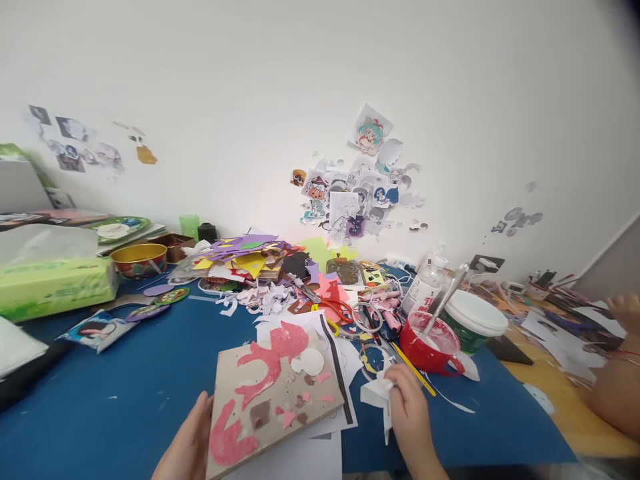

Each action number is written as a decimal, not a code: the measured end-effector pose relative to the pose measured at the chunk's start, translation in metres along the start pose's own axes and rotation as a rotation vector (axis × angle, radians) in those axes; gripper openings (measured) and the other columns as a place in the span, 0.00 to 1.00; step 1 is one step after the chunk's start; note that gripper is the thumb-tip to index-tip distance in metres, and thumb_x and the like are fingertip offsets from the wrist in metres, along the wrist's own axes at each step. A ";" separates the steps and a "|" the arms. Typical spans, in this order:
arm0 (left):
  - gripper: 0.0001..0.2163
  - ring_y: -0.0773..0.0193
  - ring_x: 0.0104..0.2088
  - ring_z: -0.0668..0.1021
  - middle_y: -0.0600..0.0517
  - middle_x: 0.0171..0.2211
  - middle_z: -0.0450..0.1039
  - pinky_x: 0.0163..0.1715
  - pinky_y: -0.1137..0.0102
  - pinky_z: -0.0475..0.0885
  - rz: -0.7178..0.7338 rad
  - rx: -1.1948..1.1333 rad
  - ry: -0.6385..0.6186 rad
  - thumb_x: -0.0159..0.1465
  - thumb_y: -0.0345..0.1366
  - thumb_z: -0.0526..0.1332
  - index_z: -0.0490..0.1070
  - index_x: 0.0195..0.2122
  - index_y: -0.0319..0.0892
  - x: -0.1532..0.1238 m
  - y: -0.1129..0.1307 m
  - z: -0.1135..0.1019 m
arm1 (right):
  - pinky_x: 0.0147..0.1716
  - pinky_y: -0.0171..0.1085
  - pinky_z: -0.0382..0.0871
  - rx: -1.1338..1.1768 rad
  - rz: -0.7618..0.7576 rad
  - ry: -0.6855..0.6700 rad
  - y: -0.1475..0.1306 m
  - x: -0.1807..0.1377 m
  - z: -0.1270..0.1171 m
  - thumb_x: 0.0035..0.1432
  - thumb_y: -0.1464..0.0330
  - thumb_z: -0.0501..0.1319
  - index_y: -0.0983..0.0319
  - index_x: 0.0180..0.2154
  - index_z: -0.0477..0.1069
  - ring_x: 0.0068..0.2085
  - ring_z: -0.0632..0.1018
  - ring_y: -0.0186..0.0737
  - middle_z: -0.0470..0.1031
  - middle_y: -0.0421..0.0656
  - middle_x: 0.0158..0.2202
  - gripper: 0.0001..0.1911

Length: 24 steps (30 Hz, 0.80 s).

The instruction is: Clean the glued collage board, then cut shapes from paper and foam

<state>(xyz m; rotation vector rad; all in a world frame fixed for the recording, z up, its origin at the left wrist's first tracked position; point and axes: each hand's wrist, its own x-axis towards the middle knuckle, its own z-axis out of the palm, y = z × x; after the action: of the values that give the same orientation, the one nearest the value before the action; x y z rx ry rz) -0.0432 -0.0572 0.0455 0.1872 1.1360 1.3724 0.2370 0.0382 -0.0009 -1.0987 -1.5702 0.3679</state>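
Observation:
My left hand grips the left edge of a grey cardboard board, tilting it up off the blue table. Pink paper cut-outs and a white round piece are stuck on the board. My right hand is closed in a pinch on a small piece of white paper just right of the board. White paper sheets lie under the board.
A red cup of white paste with a stick stands beside a white-lidded tub and a glue bottle. Paper scraps and scissors are heaped mid-table. A green tissue box sits left. Another person's arm rests at right.

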 end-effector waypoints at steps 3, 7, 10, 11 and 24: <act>0.34 0.45 0.48 0.73 0.47 0.48 0.72 0.45 0.56 0.72 0.051 -0.012 0.045 0.56 0.45 0.61 0.50 0.62 0.45 -0.003 -0.002 0.006 | 0.38 0.44 0.69 -0.260 -0.235 -0.219 0.006 -0.007 -0.011 0.52 0.76 0.49 0.59 0.32 0.70 0.40 0.73 0.45 0.71 0.46 0.37 0.13; 0.31 0.45 0.46 0.75 0.44 0.46 0.74 0.44 0.55 0.72 0.066 -0.022 0.106 0.59 0.45 0.58 0.51 0.62 0.42 -0.005 0.000 0.015 | 0.45 0.52 0.67 -0.446 -0.316 -0.340 0.007 -0.003 -0.026 0.50 0.77 0.52 0.57 0.34 0.72 0.52 0.67 0.52 0.67 0.47 0.51 0.14; 0.31 0.44 0.46 0.74 0.41 0.47 0.73 0.45 0.52 0.70 0.067 -0.015 0.105 0.60 0.46 0.56 0.50 0.62 0.42 -0.007 0.007 0.020 | 0.42 0.48 0.71 -0.469 -0.335 -0.432 0.008 0.002 -0.030 0.50 0.78 0.51 0.57 0.33 0.73 0.47 0.72 0.49 0.71 0.47 0.46 0.17; 0.31 0.43 0.46 0.74 0.41 0.47 0.72 0.45 0.52 0.70 0.061 -0.035 0.088 0.60 0.46 0.56 0.49 0.62 0.42 -0.008 0.010 0.021 | 0.40 0.46 0.72 -0.466 -0.343 -0.438 0.009 0.002 -0.029 0.50 0.79 0.50 0.57 0.34 0.73 0.45 0.73 0.47 0.72 0.47 0.43 0.18; 0.30 0.42 0.42 0.77 0.39 0.45 0.74 0.41 0.49 0.71 -0.023 -0.191 0.071 0.55 0.54 0.58 0.64 0.54 0.41 0.007 0.005 0.021 | 0.35 0.39 0.72 -0.615 -0.385 -0.087 0.018 -0.005 -0.036 0.55 0.68 0.51 0.61 0.35 0.74 0.37 0.77 0.44 0.75 0.45 0.37 0.13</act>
<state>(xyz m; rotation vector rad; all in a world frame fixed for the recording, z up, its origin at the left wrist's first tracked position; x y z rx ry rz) -0.0330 -0.0401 0.0559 -0.0121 1.0545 1.4670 0.2771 0.0324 -0.0058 -1.2028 -1.9898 -0.3565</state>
